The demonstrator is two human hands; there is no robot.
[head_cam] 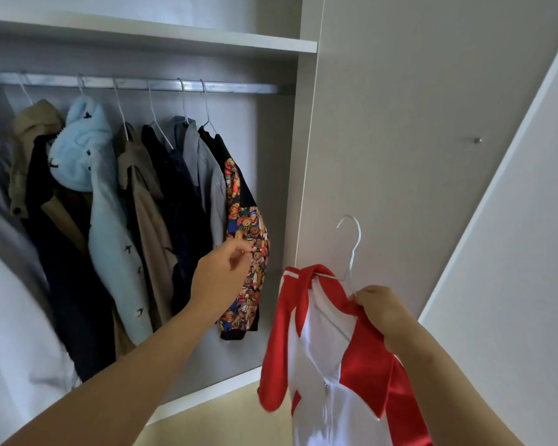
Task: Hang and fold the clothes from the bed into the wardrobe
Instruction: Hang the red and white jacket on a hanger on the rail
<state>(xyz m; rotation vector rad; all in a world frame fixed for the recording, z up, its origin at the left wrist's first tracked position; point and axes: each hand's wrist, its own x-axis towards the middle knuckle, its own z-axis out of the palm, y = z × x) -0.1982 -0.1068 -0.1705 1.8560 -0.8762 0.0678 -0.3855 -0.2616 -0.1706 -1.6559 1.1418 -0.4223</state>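
A red and white zip jacket (329, 365) hangs on a white wire hanger (351, 249), low and to the right of the open wardrobe. My right hand (382, 312) grips the jacket's collar and the hanger together. My left hand (221, 278) reaches toward the sleeve of a teddy-bear print jacket (248, 252), the rightmost garment on the metal rail (239, 88); its fingers are half curled and I cannot tell if they touch the cloth.
Several garments hang on the rail: a beige coat (29, 130), a pale blue fleece (84, 149), a tan coat, dark and grey pieces. A shelf (174, 40) runs above the rail. The open wardrobe door (512, 252) stands at the right.
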